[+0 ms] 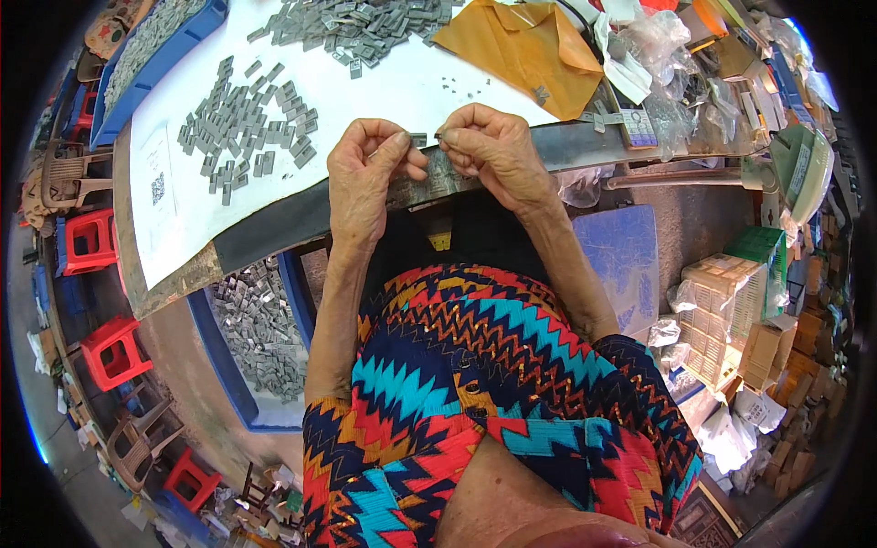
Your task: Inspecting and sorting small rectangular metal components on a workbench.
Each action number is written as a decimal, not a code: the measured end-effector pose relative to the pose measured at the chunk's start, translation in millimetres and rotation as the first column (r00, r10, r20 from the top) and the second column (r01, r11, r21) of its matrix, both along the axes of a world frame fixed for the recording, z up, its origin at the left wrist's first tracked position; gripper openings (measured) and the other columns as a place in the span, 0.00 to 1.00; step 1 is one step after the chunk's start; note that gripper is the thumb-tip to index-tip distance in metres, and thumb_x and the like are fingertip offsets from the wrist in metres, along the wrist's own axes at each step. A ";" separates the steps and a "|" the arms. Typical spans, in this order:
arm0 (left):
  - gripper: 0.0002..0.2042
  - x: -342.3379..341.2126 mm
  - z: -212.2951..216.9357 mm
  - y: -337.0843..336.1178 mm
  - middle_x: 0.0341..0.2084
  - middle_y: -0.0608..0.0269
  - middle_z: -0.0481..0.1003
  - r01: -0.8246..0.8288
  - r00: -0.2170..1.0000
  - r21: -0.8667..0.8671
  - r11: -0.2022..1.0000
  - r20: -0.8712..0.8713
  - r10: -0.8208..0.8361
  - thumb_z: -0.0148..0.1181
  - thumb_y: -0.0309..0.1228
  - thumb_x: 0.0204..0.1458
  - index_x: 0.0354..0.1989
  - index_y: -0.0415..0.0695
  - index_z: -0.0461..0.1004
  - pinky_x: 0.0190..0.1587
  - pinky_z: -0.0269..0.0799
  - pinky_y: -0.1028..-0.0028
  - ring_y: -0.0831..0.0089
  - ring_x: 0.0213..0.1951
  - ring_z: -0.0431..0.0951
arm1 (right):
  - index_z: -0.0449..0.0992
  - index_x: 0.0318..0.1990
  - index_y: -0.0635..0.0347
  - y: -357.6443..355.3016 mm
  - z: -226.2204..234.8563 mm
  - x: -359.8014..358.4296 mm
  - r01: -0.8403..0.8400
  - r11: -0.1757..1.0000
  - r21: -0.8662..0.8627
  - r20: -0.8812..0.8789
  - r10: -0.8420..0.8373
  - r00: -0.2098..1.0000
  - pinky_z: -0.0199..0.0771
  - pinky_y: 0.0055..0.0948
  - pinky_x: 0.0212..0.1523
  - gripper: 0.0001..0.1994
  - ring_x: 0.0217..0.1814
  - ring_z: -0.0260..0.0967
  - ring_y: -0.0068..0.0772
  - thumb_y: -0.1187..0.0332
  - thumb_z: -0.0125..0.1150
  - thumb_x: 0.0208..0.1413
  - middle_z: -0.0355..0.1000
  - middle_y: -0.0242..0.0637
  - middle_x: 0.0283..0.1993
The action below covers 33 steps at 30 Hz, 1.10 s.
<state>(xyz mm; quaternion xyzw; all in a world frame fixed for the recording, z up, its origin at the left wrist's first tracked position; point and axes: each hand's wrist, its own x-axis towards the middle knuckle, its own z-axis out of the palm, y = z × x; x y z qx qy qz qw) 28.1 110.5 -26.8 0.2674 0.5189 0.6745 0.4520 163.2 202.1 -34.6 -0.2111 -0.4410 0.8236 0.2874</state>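
Note:
My left hand is closed at the table's near edge, thumb against forefinger. At its fingertips shows a small grey rectangular piece, partly hidden by the fingers. Close by on the right, my right hand is pinched too; a tiny dark bit shows at its fingertips, too small to name. Beyond my left hand, many similar flat grey pieces lie spread on the white sheet. A larger heap of grey pieces sits farther back.
A brown paper envelope lies at the back right, with tiny bits beside it. Plastic bags clutter the right. Blue trays of grey pieces stand far left and below the table. Red stools and a cream crate stand around.

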 end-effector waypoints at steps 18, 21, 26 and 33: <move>0.05 9.6 -0.7 -5.7 0.20 0.63 0.71 0.050 0.996 -0.009 0.999 -0.076 -0.051 0.51 0.24 0.51 0.33 0.36 0.67 0.20 0.65 0.86 0.82 0.18 0.69 | 0.70 0.29 0.68 -5.4 -7.3 1.2 0.022 0.999 -0.038 0.065 -0.020 0.998 0.55 0.12 0.18 0.05 0.19 0.58 0.15 0.73 0.56 0.48 0.66 0.30 0.22; 0.05 12.2 -2.7 -3.1 0.20 0.63 0.71 0.020 1.000 0.050 0.999 -0.023 -0.019 0.52 0.24 0.51 0.34 0.36 0.67 0.23 0.65 0.86 0.82 0.18 0.69 | 0.70 0.30 0.67 -5.8 -7.0 2.3 0.017 0.999 -0.038 0.036 -0.015 0.999 0.56 0.12 0.18 0.06 0.20 0.58 0.14 0.73 0.56 0.49 0.66 0.30 0.22; 0.04 14.1 -4.6 -5.1 0.21 0.64 0.71 -0.001 0.995 0.081 0.997 -0.100 0.009 0.52 0.21 0.49 0.33 0.36 0.67 0.25 0.65 0.86 0.83 0.20 0.69 | 0.70 0.29 0.67 -5.4 -7.1 2.8 0.007 1.000 -0.026 0.048 -0.005 0.999 0.56 0.12 0.18 0.06 0.20 0.58 0.14 0.72 0.56 0.49 0.66 0.29 0.22; 0.06 15.5 -5.2 -9.0 0.23 0.64 0.71 -0.014 0.979 0.032 0.999 -0.204 0.020 0.51 0.18 0.47 0.34 0.35 0.68 0.25 0.64 0.85 0.82 0.21 0.69 | 0.68 0.30 0.66 -5.5 -13.9 3.3 -0.025 0.999 0.034 0.116 0.021 0.993 0.53 0.12 0.18 0.05 0.20 0.56 0.14 0.73 0.55 0.50 0.66 0.31 0.23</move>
